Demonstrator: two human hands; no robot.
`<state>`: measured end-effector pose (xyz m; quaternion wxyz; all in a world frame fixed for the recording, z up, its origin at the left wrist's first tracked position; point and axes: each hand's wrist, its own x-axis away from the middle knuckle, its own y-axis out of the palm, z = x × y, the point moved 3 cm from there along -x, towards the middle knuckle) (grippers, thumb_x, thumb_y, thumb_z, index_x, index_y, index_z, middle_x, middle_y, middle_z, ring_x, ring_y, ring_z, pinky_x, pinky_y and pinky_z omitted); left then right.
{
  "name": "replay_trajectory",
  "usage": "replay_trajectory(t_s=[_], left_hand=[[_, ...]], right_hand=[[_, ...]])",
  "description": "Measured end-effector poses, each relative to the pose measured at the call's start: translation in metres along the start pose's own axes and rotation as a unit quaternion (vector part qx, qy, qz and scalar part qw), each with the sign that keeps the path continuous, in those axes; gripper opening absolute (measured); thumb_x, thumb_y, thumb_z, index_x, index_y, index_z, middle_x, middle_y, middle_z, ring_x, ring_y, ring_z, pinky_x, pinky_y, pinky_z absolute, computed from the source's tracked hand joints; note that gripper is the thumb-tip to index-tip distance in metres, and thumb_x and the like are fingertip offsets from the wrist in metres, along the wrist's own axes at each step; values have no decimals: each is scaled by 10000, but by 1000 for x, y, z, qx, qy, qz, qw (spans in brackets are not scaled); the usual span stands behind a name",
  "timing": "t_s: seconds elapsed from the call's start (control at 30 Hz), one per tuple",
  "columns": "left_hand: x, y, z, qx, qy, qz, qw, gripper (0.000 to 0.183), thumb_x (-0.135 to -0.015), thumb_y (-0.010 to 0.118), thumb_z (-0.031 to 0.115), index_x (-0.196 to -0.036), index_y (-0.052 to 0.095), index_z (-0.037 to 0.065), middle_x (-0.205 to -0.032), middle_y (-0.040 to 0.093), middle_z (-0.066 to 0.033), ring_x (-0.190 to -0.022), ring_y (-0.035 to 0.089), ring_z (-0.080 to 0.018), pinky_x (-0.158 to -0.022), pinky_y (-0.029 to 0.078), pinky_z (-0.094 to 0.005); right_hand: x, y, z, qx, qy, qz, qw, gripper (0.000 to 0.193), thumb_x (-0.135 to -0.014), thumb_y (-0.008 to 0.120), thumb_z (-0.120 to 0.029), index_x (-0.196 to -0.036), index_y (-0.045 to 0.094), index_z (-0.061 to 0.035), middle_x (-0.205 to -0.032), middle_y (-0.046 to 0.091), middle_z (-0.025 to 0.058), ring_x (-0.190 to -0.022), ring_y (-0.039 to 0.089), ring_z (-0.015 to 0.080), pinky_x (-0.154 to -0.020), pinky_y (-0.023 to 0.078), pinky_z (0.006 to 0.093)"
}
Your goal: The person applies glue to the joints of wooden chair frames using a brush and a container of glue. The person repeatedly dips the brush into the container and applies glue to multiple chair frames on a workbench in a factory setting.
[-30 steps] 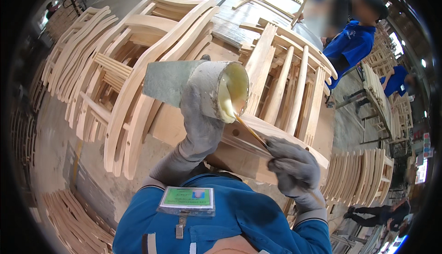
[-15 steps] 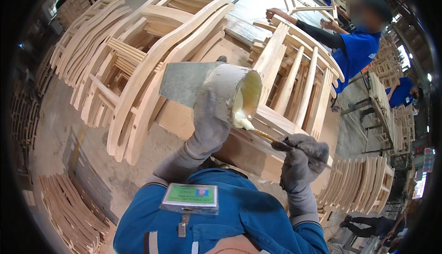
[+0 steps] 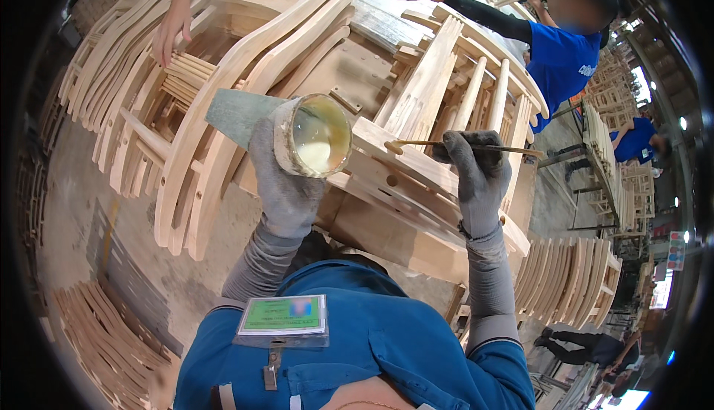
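My left hand [image 3: 286, 198], in a grey glove, is wrapped round a crusted round pot [image 3: 283, 141] tilted so its mouth shows. White glue-like liquid [image 3: 319, 156] lies inside it. A flat grey-green plate [image 3: 236, 116] juts out leftward behind the pot. Between the gloved fingers of my right hand [image 3: 477, 176] is a thin stick [image 3: 428, 142], held nearly level. Its coated left tip is over a holed wooden rail [image 3: 416, 187] of the stacked chair frames; whether it touches, I cannot tell.
Slatted wooden frames [image 3: 476, 98] lie ahead on the right, and curved frames [image 3: 245, 60] are stacked on the left. Another person's hand [image 3: 172, 31] reaches over the left stack. A co-worker in blue [image 3: 561, 64] stands at the far right. More wooden parts [image 3: 111, 336] are piled lower left.
The stick has left the pot and moved up and over the wooden rail. The pot has shifted left, its mouth turned more toward me. Another person's hand has come over the left stack.
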<state>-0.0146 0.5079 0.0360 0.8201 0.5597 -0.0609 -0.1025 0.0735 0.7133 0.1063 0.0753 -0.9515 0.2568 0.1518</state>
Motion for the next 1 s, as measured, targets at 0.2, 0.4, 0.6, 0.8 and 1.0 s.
replay_trajectory(t_s=[0.2, 0.4, 0.6, 0.8, 1.0], left_hand=[[2, -13, 10, -322, 240, -56, 914, 403, -943, 375, 342, -1243, 412, 76, -1219, 478, -80, -1146, 460, -206, -949, 437, -360], [-7, -25, 15, -465, 230, -59, 853, 396, -956, 359, 280, -1294, 327, 76, -1275, 413, -106, -1165, 437, -232, -972, 424, -385], [3, 1, 13, -280, 138, -82, 946, 439, -934, 420, 197, -1324, 262, 70, -1292, 390, -109, -1173, 429, -234, -979, 417, -385], [17, 3, 18, -455, 265, -127, 841, 603, -846, 537, 33, -1347, 209, 107, -1290, 385, -114, -1189, 410, -233, -972, 425, -380], [37, -27, 21, -462, 223, -30, 858, 677, -822, 588, 334, -1364, 219, 165, -1364, 314, -93, -1201, 399, -287, -986, 382, -447]], right_hand=[[-5, 4, -4, 45, -22, -15, 999, 86, -837, 603, -15, -878, 557, 46, -774, 627, 103, -701, 598, 118, -650, 492, 224], [-21, 15, 10, 166, -50, -90, 981, 186, -802, 679, -128, -804, 547, 4, -623, 604, 83, -568, 563, 99, -531, 444, 225], [-28, 29, -2, 227, -60, -116, 965, 153, -819, 656, -81, -784, 536, 8, -669, 575, 20, -598, 508, 65, -550, 428, 210], [-33, 27, -9, 302, -82, -117, 943, 204, -797, 675, -148, -780, 530, -5, -600, 550, 68, -561, 503, 111, -512, 415, 256], [-38, 35, -12, 291, -68, -159, 941, 252, -800, 660, -250, -772, 517, -44, -575, 566, 122, -547, 589, 265, -518, 440, 338]])
